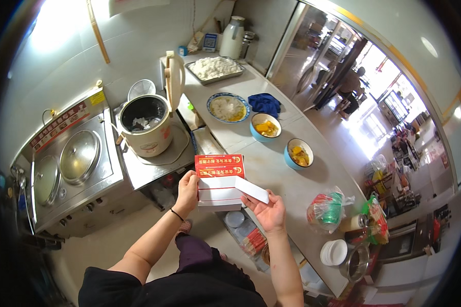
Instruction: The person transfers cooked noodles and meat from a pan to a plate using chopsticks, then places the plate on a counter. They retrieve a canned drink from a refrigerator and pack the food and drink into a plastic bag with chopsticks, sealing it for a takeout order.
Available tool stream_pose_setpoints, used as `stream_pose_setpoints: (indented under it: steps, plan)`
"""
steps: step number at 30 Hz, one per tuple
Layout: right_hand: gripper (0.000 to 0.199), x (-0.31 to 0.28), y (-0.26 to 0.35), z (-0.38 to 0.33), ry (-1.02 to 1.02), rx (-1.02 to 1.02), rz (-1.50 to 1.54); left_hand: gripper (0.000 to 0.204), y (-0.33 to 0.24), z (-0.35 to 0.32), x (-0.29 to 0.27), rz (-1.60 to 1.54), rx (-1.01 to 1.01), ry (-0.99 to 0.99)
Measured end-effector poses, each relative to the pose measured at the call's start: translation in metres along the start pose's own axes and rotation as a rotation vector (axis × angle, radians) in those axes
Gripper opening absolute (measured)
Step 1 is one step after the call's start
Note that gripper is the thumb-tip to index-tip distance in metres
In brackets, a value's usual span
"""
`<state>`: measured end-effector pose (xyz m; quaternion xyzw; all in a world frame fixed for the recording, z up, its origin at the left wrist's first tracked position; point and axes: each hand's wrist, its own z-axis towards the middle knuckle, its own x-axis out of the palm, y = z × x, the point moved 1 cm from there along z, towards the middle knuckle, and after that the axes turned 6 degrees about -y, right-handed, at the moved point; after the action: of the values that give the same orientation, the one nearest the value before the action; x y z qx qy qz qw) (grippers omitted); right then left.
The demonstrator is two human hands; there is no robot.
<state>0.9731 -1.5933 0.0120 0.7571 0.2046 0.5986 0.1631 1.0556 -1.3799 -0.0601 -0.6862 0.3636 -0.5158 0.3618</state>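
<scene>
A red and white cardboard box (218,190) is held in front of my body, just off the near edge of the counter. Its red printed panel stands at the far side, with the white inside facing up. My left hand (188,192) grips the box by its left side. On the right, my right hand (267,211) has its thumb and fingers on a white end flap (253,190), which is angled outward. Parts of the fingers under the cardboard are hidden.
An open rice cooker (147,125) stands left, beside a stove with lidded pots (80,156). The counter (276,176) holds a rice tray (215,69), a patterned bowl (228,107), blue cloth (265,104), two blue bowls (266,127) and stacked white bowls (334,252).
</scene>
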Motion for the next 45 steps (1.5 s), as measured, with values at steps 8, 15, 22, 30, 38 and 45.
stream_pose_setpoints:
  steps: [8, 15, 22, 30, 38, 45]
  plan:
    - [0.016, -0.005, -0.01, 0.01, -0.129, 0.043, -0.127, 0.016, 0.0, 0.05, -0.098, 0.111, -0.231, -0.24]
    - [0.01, -0.009, -0.016, 0.02, -0.155, 0.078, -0.209, 0.018, 0.098, 0.219, -0.119, 0.082, -0.046, -0.249]
    - [0.011, -0.015, -0.016, 0.031, -0.234, -0.052, -0.268, 0.036, 0.122, 0.274, -0.066, -0.001, -0.317, -0.363]
    - [0.013, -0.02, -0.01, 0.01, -0.298, -0.151, -0.223, 0.042, 0.121, 0.305, -0.064, 0.581, -0.176, -0.404]
    - [0.028, -0.056, -0.006, -0.027, -0.187, -0.181, -0.11, 0.065, 0.106, 0.261, -0.031, 1.215, 0.066, -0.457]
    - [0.04, -0.061, 0.04, -0.101, -0.114, -0.344, -0.179, 0.044, 0.019, 0.037, 0.143, 0.434, 0.626, 0.708]
